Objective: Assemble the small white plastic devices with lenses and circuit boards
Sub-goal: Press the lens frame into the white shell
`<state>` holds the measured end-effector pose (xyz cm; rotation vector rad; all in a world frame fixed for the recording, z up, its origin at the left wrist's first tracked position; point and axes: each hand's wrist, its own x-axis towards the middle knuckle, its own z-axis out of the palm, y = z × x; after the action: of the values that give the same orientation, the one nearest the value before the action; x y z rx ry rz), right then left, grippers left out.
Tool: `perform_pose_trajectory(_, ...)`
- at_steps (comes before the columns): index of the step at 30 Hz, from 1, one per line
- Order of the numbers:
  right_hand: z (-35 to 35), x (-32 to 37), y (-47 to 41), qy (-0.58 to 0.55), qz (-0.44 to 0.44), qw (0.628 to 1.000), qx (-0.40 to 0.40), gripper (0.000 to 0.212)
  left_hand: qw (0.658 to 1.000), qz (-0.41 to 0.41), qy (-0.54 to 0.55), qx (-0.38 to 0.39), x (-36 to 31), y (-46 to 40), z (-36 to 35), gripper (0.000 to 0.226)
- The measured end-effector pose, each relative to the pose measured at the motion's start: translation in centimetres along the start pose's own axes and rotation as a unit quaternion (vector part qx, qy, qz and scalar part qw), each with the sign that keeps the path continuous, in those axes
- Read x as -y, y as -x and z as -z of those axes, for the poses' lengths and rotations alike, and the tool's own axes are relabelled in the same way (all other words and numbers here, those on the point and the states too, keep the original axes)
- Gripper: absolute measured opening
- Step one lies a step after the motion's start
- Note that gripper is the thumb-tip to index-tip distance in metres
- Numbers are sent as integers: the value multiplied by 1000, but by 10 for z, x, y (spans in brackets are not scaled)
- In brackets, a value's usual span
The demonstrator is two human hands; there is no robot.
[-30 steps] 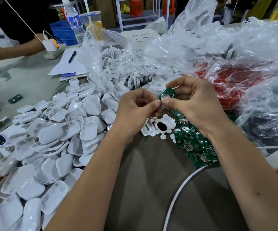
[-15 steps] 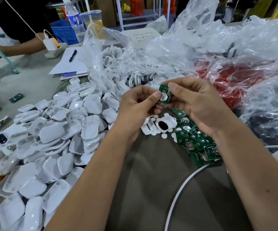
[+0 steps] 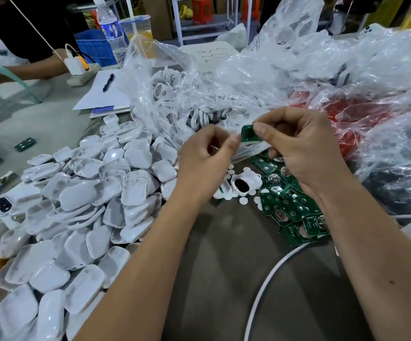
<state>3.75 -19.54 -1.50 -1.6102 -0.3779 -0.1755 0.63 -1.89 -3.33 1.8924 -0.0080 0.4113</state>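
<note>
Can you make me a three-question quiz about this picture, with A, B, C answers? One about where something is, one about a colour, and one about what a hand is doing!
1. Where is the big pile of white shells?
A. Under the left arm's outer side, on the table
B. Inside the blue basket
C. On the red stool

2. What colour are the circuit boards heaped by the right wrist?
A. Yellow
B. Green
C. Purple

3. What is the right hand doing?
A. Lying flat on the table
B. Holding the pen
C. Pinching one small board in the air

Answers:
1 A, the shells spread over the table to the left of the left hand.
2 B, every board in the heap is green with silver discs.
3 C, thumb and fingers close on a green board raised above the heap.
</note>
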Motion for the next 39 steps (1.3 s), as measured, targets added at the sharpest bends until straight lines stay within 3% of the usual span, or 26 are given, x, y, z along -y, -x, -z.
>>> perform_pose_trajectory(4,2,1,-3,-90,-84,990,-62,10,951,-123,-262,105,-1,7,-7,37)
perform_pose_trajectory(6,2,4,-4,-132,-118,981,-78,14,931,-147,-308,126,0,8,-9,43)
perform_pose_trajectory(12,5,8,-4,-158,-180,967,-82,15,960,-159,-232,-13,4,3,-2,17)
perform_pose_trajectory(16,7,7,-3,-118,-192,971,-75,22,954,-185,-198,-124,2,-1,3,17)
perform_pose_trajectory(19,3,7,-2,-62,-181,975,-109,29,951,-194,-191,-145,-4,-3,-1,15)
perform_pose_trajectory(26,-1,-3,-8,23,-112,968,-222,20,920,-284,-264,-62,-43,-62,-42,16)
perform_pose_trajectory(30,-1,-5,-10,63,-71,966,-239,19,872,-301,-366,119,-59,-115,-71,31)
perform_pose_trajectory(32,0,-7,-11,56,-81,966,-239,19,844,-268,-428,178,-58,-130,-80,37)
perform_pose_trajectory(36,3,-11,-11,19,-149,968,-201,14,849,-180,-474,148,-40,-148,-89,40)
perform_pose_trajectory(39,3,-13,-12,3,-181,969,-165,11,844,-150,-496,139,-40,-155,-99,17)
